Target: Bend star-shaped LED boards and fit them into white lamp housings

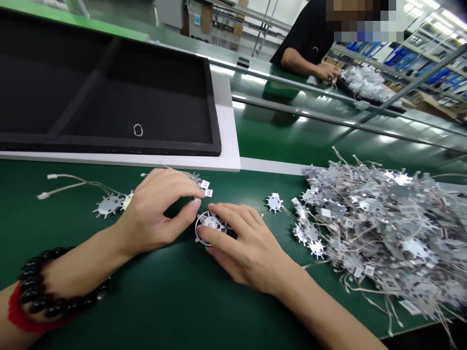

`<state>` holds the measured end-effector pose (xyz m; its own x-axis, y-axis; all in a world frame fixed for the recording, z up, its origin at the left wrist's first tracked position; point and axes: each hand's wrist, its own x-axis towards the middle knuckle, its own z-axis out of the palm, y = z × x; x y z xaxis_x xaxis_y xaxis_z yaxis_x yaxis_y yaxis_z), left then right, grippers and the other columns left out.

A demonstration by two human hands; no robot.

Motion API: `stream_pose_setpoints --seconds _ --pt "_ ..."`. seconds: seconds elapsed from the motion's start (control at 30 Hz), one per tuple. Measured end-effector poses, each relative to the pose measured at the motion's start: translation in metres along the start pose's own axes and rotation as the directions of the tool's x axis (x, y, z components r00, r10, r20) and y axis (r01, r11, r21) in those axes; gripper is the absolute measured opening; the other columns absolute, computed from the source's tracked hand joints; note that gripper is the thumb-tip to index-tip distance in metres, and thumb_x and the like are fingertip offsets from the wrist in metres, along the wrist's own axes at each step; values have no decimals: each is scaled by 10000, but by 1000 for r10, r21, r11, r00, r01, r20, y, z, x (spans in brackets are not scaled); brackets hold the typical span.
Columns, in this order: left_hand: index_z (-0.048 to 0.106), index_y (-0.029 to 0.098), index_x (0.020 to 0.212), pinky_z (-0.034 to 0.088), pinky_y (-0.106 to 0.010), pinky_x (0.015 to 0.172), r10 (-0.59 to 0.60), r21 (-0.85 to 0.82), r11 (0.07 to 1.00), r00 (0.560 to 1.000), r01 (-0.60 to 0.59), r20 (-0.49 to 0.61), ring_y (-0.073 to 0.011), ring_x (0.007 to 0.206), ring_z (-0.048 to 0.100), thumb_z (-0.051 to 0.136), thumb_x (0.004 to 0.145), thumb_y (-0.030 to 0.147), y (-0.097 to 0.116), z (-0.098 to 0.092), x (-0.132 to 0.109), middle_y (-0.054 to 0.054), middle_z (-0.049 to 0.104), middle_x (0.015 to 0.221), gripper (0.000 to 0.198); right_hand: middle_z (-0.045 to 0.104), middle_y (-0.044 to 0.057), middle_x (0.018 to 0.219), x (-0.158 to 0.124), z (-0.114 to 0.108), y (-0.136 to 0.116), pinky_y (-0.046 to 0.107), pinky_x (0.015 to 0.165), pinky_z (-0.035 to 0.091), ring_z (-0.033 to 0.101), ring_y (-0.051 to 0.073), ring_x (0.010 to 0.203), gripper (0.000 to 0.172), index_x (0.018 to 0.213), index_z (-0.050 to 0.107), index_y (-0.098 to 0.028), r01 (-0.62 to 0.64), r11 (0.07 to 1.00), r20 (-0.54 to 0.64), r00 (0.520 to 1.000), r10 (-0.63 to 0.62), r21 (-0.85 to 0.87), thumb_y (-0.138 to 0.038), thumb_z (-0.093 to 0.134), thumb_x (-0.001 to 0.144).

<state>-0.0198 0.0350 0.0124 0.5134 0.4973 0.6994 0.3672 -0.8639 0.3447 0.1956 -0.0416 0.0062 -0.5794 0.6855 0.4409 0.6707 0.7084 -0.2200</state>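
Note:
My right hand (pixel 244 238) lies over a small round white ring-rimmed part (pixel 212 224) on the green table, its fingers closed about the rim. To its left, my left hand (pixel 164 209) is raised slightly, thumb and forefinger tips together in a pinch. Whatever is between those tips is too small to make out. Just behind the tips are white labels (pixel 206 188) beside a toothed metal disc (pixel 196 178), partly covered by the hand. Left of my left hand lies another toothed silver disc (pixel 108 206) with thin wires ending in white connectors (pixel 43 195).
A big heap of wired toothed discs (pixel 386 223) covers the right side, with a single disc (pixel 274 202) near it. A black divided tray (pixel 156 97) holding a small white loop (pixel 137 130) stands behind. Across the bench a co-worker's hand (pixel 328 72) is beside white parts (pixel 368 82).

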Motion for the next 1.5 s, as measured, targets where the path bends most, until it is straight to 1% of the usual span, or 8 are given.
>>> stream_pose_setpoints --seconds 0.1,0.27,0.47,0.7,1.0,1.17,1.4,1.5 --pt "650 170 975 489 -430 854 -54 80 995 998 52 26 -259 923 697 572 947 142 -2 3 -1 -69 736 937 88 607 163 1364 -2 1 6 444 1020 467 575 285 1265 305 1240 613 -201 -114 986 -122 988 99 -123 -76 587 963" --pt "590 94 1292 375 -597 1108 -131 310 948 979 78 154 -402 1280 575 545 961 197 -9 11 -8 -194 652 1309 349 562 223 1406 -5 0 14 500 1048 466 556 348 1301 346 1290 587 -133 -231 952 -210 959 189 -200 -90 593 947" --pt "616 124 1256 430 -532 991 -103 360 932 987 53 122 -300 916 681 545 987 152 -12 13 -10 -114 748 1048 280 598 197 1366 -3 0 8 483 1071 455 562 320 1295 237 1184 641 -138 -141 985 -195 974 119 -102 -116 592 954" --pt "656 157 1074 474 -371 870 9 182 983 997 -23 75 -190 758 660 568 1007 118 -7 11 -7 -25 738 872 117 652 173 1284 -1 -2 8 454 1067 447 593 286 1237 195 1130 672 -130 -117 992 -197 975 107 -38 -113 589 955" --pt "622 138 1111 561 -358 991 306 -176 939 951 -294 46 -180 957 671 450 1025 56 4 0 -11 -80 699 997 209 696 144 1230 -1 0 6 437 1088 422 609 269 1205 309 1225 619 -102 -59 997 -152 986 64 40 -289 647 980" --pt "603 139 1132 577 -345 996 342 -224 922 935 -315 94 -188 993 659 425 1050 95 7 -5 -8 -93 676 1017 201 709 107 1225 -1 3 6 460 1148 332 590 271 1229 382 1239 602 -137 -45 998 -40 998 47 52 -417 649 983" --pt "600 120 1120 591 -347 927 308 -223 928 951 -299 8 -185 1008 644 480 966 -19 4 4 -12 -110 639 1076 240 760 35 1059 1 1 4 422 1128 343 671 204 1083 119 1085 618 -183 -64 992 -84 994 74 113 -206 603 970" --pt "588 143 1177 573 -365 935 270 -182 950 961 -254 68 -201 1051 637 496 949 -17 3 6 -13 -113 652 1113 293 759 12 941 1 -2 6 401 1096 370 699 174 950 53 1012 613 -196 -69 991 -125 989 83 114 -174 586 972"
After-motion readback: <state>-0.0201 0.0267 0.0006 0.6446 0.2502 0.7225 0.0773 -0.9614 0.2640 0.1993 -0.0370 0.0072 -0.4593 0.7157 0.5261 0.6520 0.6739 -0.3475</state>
